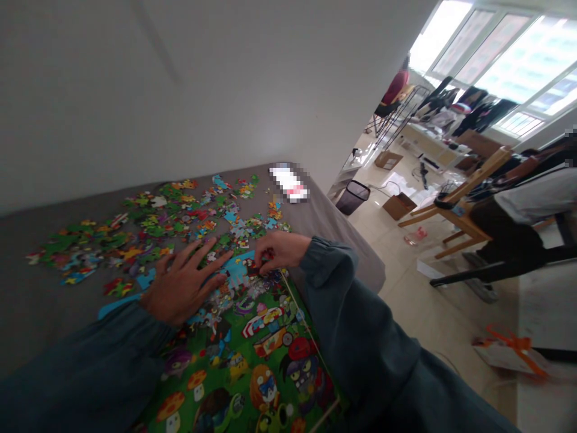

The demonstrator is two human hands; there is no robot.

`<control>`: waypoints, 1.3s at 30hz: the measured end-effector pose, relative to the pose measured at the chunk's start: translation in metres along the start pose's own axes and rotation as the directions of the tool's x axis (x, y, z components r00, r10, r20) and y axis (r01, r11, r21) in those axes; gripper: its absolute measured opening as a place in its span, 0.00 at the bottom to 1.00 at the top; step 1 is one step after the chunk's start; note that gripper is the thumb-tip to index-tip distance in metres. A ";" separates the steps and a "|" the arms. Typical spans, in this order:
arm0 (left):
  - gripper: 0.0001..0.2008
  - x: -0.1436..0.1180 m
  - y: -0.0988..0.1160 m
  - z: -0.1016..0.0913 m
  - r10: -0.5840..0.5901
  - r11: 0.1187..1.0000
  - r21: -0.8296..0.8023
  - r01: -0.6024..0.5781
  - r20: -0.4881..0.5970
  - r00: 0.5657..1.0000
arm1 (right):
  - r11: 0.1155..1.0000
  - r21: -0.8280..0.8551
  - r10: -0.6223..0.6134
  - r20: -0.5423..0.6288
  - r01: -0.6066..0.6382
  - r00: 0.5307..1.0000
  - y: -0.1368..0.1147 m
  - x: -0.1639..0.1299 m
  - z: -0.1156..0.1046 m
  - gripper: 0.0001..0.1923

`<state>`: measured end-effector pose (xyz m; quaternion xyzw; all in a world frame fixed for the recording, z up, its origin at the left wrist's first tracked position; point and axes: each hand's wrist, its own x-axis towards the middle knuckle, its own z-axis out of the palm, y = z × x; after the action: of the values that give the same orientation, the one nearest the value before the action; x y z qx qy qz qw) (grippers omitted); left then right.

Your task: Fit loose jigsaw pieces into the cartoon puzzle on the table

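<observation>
On grey table [36, 300], loose pieces [148, 231]; beyond, tiled floor [419, 300], bright windows [518, 60].

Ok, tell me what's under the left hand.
The left hand lies flat, fingers spread, on the assembled puzzle's blue upper edge and nearby loose pieces. The part beneath the palm is covered.

Both arms reach forward in dark teal sleeves, forearms angled inward toward each other. The left hand [183, 288] lies palm down, fingers spread wide and stretched flat, wrist bare past the cuff. The right hand [279, 251] is curled, knuckles up, its fingertips [264, 260] pinched together in a tight grip, just beside the left hand's fingertips.
</observation>
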<state>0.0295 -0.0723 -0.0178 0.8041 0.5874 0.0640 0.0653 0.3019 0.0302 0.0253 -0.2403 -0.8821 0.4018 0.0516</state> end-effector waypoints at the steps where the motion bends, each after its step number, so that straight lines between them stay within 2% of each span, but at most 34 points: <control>1: 0.25 0.000 0.001 0.000 0.000 1.000 0.002 0.000 -0.004 1.000 | 0.999 -0.040 0.013 -0.116 -0.018 0.993 0.002 0.000 -0.003 0.04; 2: 0.26 0.000 0.001 0.000 -0.004 1.000 0.010 0.004 -0.007 1.000 | 0.995 -0.073 0.047 -0.255 -0.068 0.966 0.006 -0.001 -0.008 0.03; 3: 0.26 0.000 0.002 -0.001 -0.009 1.000 0.021 0.010 -0.008 1.000 | 0.985 -0.094 0.099 -0.399 -0.148 0.912 0.011 -0.004 -0.013 0.05; 5: 0.27 0.000 0.003 -0.001 -0.026 0.999 0.043 0.027 -0.012 1.000 | 0.941 -0.100 0.201 -0.605 -0.324 0.770 0.024 -0.010 -0.025 0.10; 6: 0.27 0.001 0.003 -0.002 -0.037 0.998 0.051 0.038 -0.018 0.999 | 0.915 -0.099 0.238 -0.651 -0.391 0.721 0.032 -0.013 -0.029 0.11; 8: 0.28 0.001 0.004 -0.003 -0.062 0.996 0.056 0.064 -0.042 0.997 | 0.877 -0.100 0.293 -0.663 -0.470 0.689 0.044 -0.020 -0.035 0.12; 14: 0.30 0.000 0.006 -0.007 -0.175 0.982 0.050 0.180 -0.089 0.981 | 0.882 -0.093 0.352 -0.523 -0.462 0.776 0.063 -0.021 -0.030 0.10; 20: 0.31 -0.002 0.003 -0.013 -0.157 0.982 0.103 0.158 -0.020 0.987 | 0.894 -0.050 0.360 -0.512 -0.445 0.780 0.068 -0.016 -0.025 0.08; 23: 0.30 -0.002 0.000 -0.011 -0.109 0.989 0.096 0.108 0.004 0.994 | 0.893 -0.126 0.293 -0.565 -0.432 0.771 0.066 -0.017 -0.026 0.05; 27: 0.27 -0.002 -0.001 -0.003 -0.063 0.995 0.079 0.064 -0.015 0.998 | 0.887 -0.256 0.112 -0.687 -0.384 0.718 0.055 -0.013 -0.023 0.11; 29: 0.26 -0.002 0.000 -0.003 -0.051 0.996 0.066 0.053 -0.033 0.998 | 0.896 -0.305 0.045 -0.663 -0.324 0.748 0.047 -0.009 -0.019 0.14; 31: 0.25 -0.003 -0.002 -0.009 -0.031 0.998 0.054 0.034 -0.062 0.998 | 0.900 -0.340 0.016 -0.602 -0.274 0.799 0.041 -0.005 -0.012 0.15; 34: 0.26 -0.007 -0.014 -0.030 -0.022 0.999 0.027 0.027 -0.168 0.986 | 0.895 -0.357 0.044 -0.524 -0.266 0.851 0.035 0.000 -0.003 0.20; 37: 0.28 -0.016 -0.036 -0.054 -0.098 0.995 0.001 0.102 -0.283 0.954 | 0.881 -0.351 0.109 -0.501 -0.317 0.859 0.034 0.002 0.003 0.23; 39: 0.29 -0.023 -0.048 -0.061 -0.143 0.988 0.011 0.155 -0.318 0.937 | 0.874 -0.340 0.147 -0.496 -0.347 0.856 0.035 0.003 0.006 0.23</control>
<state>-0.0328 -0.0780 0.0325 0.7377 0.6505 0.1765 -0.0394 0.3106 0.0474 -0.0042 -0.4469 -0.8707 0.1392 0.1509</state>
